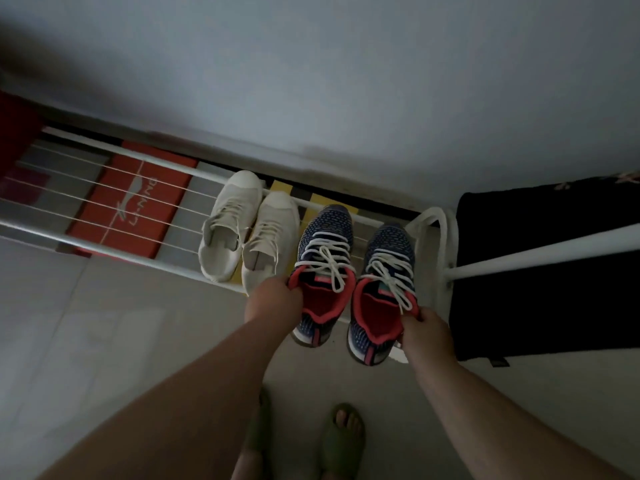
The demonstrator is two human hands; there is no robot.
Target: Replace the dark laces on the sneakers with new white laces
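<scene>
Two navy knit sneakers with coral-red linings were held side by side at the right end of a white wire shoe rack (114,252), toes pointing away from the person toward the pale wall and heels overhanging the rack's front rail. The left sneaker (323,271) was gripped at its collar by the left hand (273,299), whose fingers were curled over the rim on the inner side. The right sneaker (382,289) was pinched at the outer collar by the right hand (427,332), fingers closed on the lining's edge.

White laces (329,261) were seen threaded and tied in bows on both shoes, so the relacing was judged complete. Each long axis ran straight out from its own hand, so a forward push along that line would seat the pair on the rack.

A pair of cream canvas sneakers (249,230) lay just beside them to the left, and an orange shoebox (131,209) showed beneath the wires.
</scene>
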